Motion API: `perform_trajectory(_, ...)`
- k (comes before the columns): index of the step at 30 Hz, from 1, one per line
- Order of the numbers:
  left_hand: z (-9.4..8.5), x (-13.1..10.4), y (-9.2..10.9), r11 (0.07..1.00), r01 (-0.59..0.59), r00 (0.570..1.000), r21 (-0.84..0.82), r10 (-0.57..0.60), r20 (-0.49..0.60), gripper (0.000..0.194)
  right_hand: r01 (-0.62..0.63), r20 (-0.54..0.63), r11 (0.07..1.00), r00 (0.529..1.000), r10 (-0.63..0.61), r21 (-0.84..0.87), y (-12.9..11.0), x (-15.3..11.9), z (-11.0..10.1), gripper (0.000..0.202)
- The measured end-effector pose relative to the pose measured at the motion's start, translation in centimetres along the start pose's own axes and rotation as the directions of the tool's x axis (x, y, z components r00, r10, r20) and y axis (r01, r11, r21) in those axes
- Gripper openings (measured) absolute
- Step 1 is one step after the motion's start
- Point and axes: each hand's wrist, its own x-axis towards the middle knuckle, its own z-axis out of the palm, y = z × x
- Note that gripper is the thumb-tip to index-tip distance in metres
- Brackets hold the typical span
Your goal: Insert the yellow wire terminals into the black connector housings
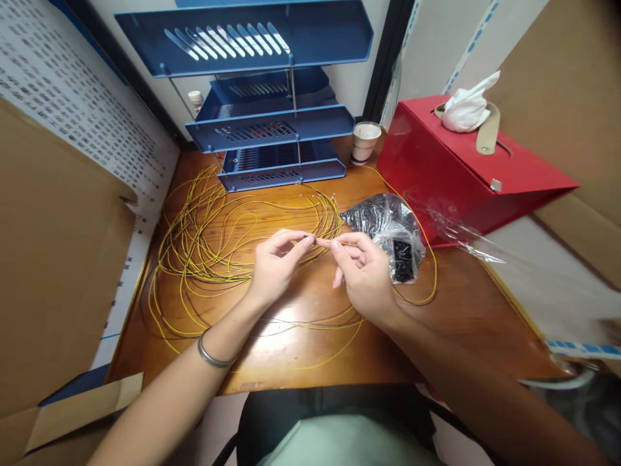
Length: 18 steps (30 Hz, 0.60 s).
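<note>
My left hand point(277, 265) is closed in a pinch over the desk, with a small black piece point(311, 239) at its fingertips. Facing it, my right hand point(363, 275) pinches with thumb and index finger; a thin yellow wire point(350, 244) shows along its fingers. The two sets of fingertips nearly meet at the black piece, whose exact shape is too small to make out. Behind and left of my hands lies a loose, tangled coil of yellow and dark wires point(187, 272). Beside my right hand sits a clear plastic bag point(383, 217) of black pieces.
A blue tiered tray rack point(272, 126) stands at the back of the wooden desk point(310, 353). To its right are a paper cup point(364, 144) and a red tissue box point(436, 168). Cardboard point(58, 246) rises on the left. One yellow wire loops around the bag.
</note>
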Motion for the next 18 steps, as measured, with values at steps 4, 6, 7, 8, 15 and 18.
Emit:
perform_trajectory(4, 0.0, -0.1, -0.1, 1.0, 0.021, 0.999, -0.014, -0.02, 0.028, 0.027, -0.007, 0.001, 1.0, 1.0, 0.007, 0.015, -0.2, 0.0, 0.0, 0.027)
perform_trajectory(6, 0.0, -0.2, -0.1, 0.999, 0.026, 0.998, -0.032, -0.024, 0.05, 0.026, 0.008, -0.018, 1.0, 1.0, -0.008, 0.012, -0.3, 0.1, 0.0, 0.027)
perform_trajectory(7, 0.1, -0.3, 0.0, 0.999, 0.022, 0.998, -0.041, -0.02, 0.056, 0.025, 0.021, -0.029, 1.0, 0.999, -0.021, 0.004, -0.3, 0.1, 0.0, 0.027)
perform_trajectory(8, 0.1, -0.3, 0.0, 0.999, 0.016, 0.998, -0.046, -0.013, 0.062, 0.024, 0.036, -0.041, 0.999, 0.998, -0.037, -0.01, -0.3, 0.2, 0.0, 0.026)
perform_trajectory(15, 0.2, -0.4, -0.1, 1.0, -0.004, 0.998, 0.002, 0.004, 0.066, 0.027, 0.138, -0.036, 0.95, 0.987, -0.154, -0.282, 0.0, 0.4, -0.8, 0.024)
perform_trajectory(18, 0.2, -0.4, -0.1, 1.0, 0.003, 0.997, 0.008, -0.003, 0.071, 0.03, 0.186, -0.006, 0.893, 0.978, -0.206, -0.409, 0.0, 0.3, -1.1, 0.02)
